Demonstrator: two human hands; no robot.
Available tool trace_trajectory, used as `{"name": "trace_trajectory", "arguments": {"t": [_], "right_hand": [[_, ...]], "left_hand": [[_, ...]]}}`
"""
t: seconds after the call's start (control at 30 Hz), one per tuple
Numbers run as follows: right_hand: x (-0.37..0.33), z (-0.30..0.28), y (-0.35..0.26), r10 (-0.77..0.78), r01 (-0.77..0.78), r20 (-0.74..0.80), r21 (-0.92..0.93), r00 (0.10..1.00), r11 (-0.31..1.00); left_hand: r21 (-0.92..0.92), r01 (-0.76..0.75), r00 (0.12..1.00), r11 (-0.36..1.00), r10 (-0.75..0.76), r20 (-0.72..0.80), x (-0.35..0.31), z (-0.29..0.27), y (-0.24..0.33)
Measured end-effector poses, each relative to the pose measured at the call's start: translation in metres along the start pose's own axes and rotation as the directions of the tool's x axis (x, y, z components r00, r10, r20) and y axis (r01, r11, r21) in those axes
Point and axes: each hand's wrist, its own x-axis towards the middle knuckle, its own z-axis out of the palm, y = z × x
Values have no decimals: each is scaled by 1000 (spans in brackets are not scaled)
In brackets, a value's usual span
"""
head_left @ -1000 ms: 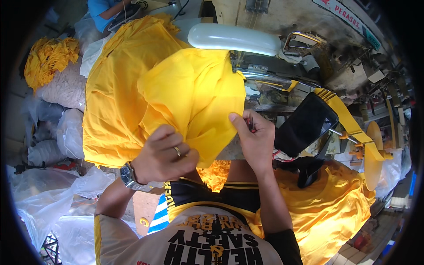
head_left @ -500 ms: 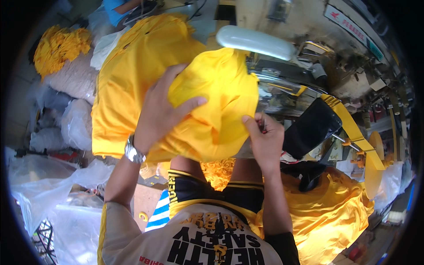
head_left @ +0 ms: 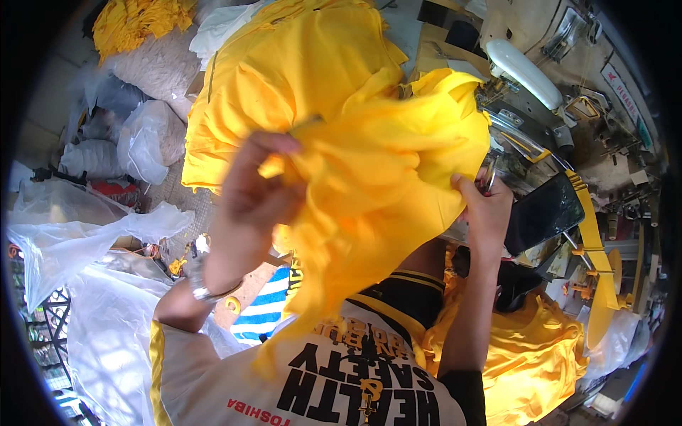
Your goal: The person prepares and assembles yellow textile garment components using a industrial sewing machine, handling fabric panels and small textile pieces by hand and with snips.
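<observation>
A piece of yellow cloth (head_left: 376, 177) hangs in loose folds between my hands, its middle smeared by motion. On its left side my left hand (head_left: 259, 195), wearing a metal-banded watch, is closed on the cloth's edge, the fingers partly blurred. At the right edge, my right hand (head_left: 484, 206) pinches the cloth between thumb and fingers. A small shiny metal tool (head_left: 490, 177), too little of it showing to name, sticks up from that hand. Behind the cloth lies a large heap of yellow fabric (head_left: 284, 64). The cloth's lower end hangs over my lap and shirt.
A sewing machine (head_left: 508, 121) with a white rounded lamp (head_left: 524, 73) stands at the right. Near my right hand are a black phone (head_left: 545, 214) and a yellow strap (head_left: 588, 231). More yellow fabric (head_left: 526, 355) lies lower right. Clear plastic bags (head_left: 106, 334) are at left.
My left hand has gone from lying spread on the cloth to gripping its edge, lifting and swinging it. The view has shifted, and my right hand keeps its pinch.
</observation>
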Motion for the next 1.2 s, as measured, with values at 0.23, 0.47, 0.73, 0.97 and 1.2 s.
{"name": "trace_trajectory", "arguments": {"t": [0.23, 0.47, 0.73, 0.97, 1.2], "right_hand": [[-24, 10, 22, 92, -94, 19, 147, 996, 985], [-39, 16, 13, 60, -183, 210, 633, 976, 752], [-52, 0, 18, 135, -199, 157, 528, 978, 826], [-32, -2, 19, 90, -156, 162, 463, 983, 872], [-13, -2, 14, 46, -155, 213, 528, 976, 835]], "left_hand": [[637, -529, 819, 561, 140, 557, 33, -37, -38], [498, -688, 626, 529, 85, 775, 117, -20, -58], [608, -644, 750, 465, 228, 620, 93, -16, -91], [680, -675, 736, 286, 332, 590, 94, -6, -94], [656, -675, 720, 339, 496, 485, 103, 4, -104]]}}
